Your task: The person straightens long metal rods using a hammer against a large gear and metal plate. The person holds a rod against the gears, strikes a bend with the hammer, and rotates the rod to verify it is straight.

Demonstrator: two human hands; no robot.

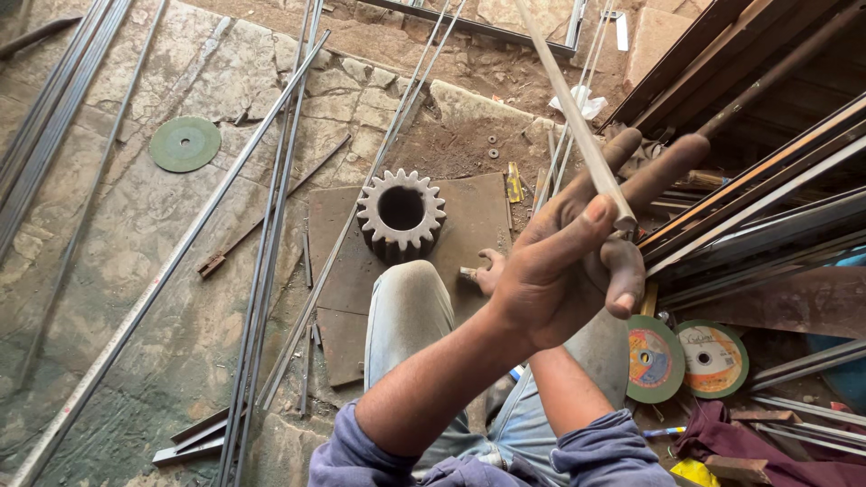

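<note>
right hand mostly behind left arm

The toothed gear sits on the flat plate, left of the raised hand.

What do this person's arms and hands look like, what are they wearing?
Both hands, the left hand and the right hand, are bare, without gloves. The forearms are bare too; purple-blue sleeves are pushed up around the elbows. No watch or rings show.

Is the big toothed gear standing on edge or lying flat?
Lying flat. The gear rests on the metal plate with its round centre hole facing up and its teeth ringing the outside.
</note>
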